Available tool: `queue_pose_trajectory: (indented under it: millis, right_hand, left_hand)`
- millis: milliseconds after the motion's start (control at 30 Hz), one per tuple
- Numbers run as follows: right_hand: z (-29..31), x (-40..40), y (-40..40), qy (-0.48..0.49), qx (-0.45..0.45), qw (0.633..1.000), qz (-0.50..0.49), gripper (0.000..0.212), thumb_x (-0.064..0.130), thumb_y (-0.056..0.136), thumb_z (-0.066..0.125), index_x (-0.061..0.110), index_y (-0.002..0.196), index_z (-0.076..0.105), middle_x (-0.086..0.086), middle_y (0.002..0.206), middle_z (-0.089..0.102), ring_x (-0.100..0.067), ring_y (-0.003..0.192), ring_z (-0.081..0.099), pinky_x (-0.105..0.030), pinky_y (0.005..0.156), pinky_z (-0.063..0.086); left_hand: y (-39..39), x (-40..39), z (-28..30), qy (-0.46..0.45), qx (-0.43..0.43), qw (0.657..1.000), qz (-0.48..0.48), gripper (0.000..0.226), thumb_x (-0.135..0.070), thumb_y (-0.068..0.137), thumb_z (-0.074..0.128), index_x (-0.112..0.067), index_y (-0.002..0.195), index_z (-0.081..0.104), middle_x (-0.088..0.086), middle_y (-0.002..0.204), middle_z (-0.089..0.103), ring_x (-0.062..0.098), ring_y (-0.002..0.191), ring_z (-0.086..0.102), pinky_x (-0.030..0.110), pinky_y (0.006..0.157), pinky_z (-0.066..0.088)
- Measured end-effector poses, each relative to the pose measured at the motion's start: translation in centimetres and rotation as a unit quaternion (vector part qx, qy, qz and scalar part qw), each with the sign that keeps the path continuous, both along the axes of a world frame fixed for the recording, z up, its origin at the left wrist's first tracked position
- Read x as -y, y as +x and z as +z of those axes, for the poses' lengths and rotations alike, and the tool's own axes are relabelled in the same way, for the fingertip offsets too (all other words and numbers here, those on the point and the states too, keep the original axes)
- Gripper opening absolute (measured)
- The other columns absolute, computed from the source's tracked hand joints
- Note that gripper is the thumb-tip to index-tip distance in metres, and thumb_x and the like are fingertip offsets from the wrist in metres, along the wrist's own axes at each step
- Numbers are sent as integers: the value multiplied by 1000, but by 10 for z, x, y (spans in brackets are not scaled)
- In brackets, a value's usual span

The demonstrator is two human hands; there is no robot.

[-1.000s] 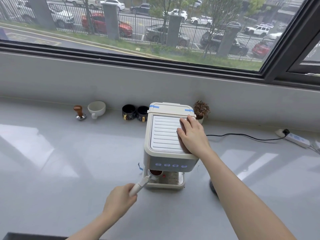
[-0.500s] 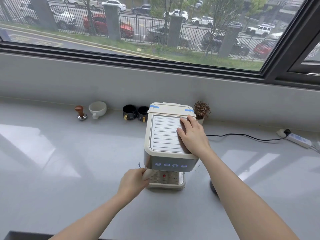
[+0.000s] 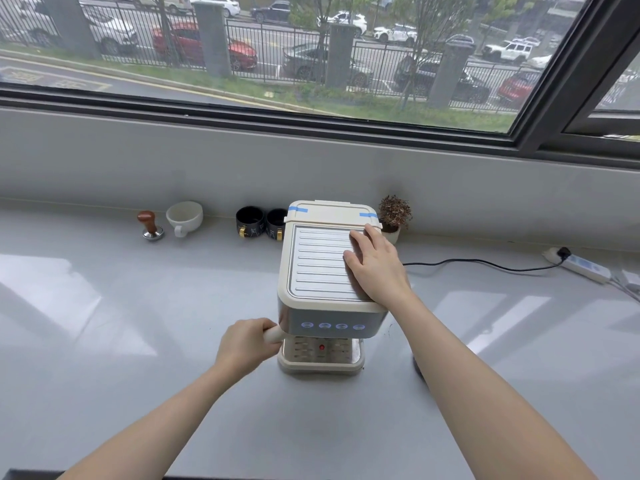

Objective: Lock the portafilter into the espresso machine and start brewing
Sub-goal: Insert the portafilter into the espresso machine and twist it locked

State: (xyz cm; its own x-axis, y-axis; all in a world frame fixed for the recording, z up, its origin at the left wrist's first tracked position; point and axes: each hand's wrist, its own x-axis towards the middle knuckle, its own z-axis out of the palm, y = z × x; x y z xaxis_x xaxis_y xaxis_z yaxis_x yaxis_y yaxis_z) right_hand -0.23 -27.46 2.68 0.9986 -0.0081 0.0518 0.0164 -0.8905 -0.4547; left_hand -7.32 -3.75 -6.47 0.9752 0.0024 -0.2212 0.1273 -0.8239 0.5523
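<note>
A cream espresso machine (image 3: 320,268) with a ribbed metal top stands in the middle of the grey counter. Four lit blue buttons (image 3: 332,326) glow on its front panel. My left hand (image 3: 247,344) is closed around the cream handle of the portafilter (image 3: 274,335), which runs under the machine's front left corner. The portafilter's basket is hidden beneath the machine's head. My right hand (image 3: 377,265) lies flat on the right side of the machine's top, fingers together. A drip tray (image 3: 320,356) with a red dot sits below.
Along the back wall stand a wooden-knobbed tamper (image 3: 149,225), a white cup (image 3: 184,217), two black cups (image 3: 261,222) and a small potted plant (image 3: 394,216). A black cord (image 3: 478,263) runs right to a power strip (image 3: 585,267). A dark round object (image 3: 417,367) lies partly behind my right forearm.
My left hand has carried the portafilter handle up and in toward the machine, then swung it a little left; the basket has gone out of sight under the head. My right hand has stayed put.
</note>
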Motion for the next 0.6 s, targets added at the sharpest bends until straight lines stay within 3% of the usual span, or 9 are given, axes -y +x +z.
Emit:
queue_pose_trajectory:
  millis: [300,400,500,600]
  right_hand:
    - [-2,0,1,13,1,1000,0,50,43,95,38,30,143,36,3,159,20,-26,142,21,-38,114,22]
    - [-2,-1,1,21,5,1000,-4,49,44,95,38,31,142,37,5,158,21,-25,141,24,-39,112,25]
    - [-1,-1,2,33,8,999,-20,47,43,95,38,32,141,39,7,158,23,-26,138,30,-39,108,30]
    - [-1,-2,0,40,13,999,-25,46,43,94,38,33,139,41,9,157,24,-26,137,33,-39,105,33]
  left_hand:
    - [-10,8,-6,-69,-34,996,34,19,-23,71,68,-37,64,58,-12,59,60,13,56,54,24,50,38]
    - [-29,28,-14,-77,-37,993,81,7,-24,73,62,-30,74,62,-5,67,67,18,64,58,30,55,42]
    - [-55,65,-24,-92,-65,989,94,12,-21,79,53,-22,91,52,3,82,69,27,70,58,34,56,39]
    - [-63,81,-25,-166,-116,972,121,12,-19,79,49,-18,91,51,3,75,60,27,61,54,30,52,40]
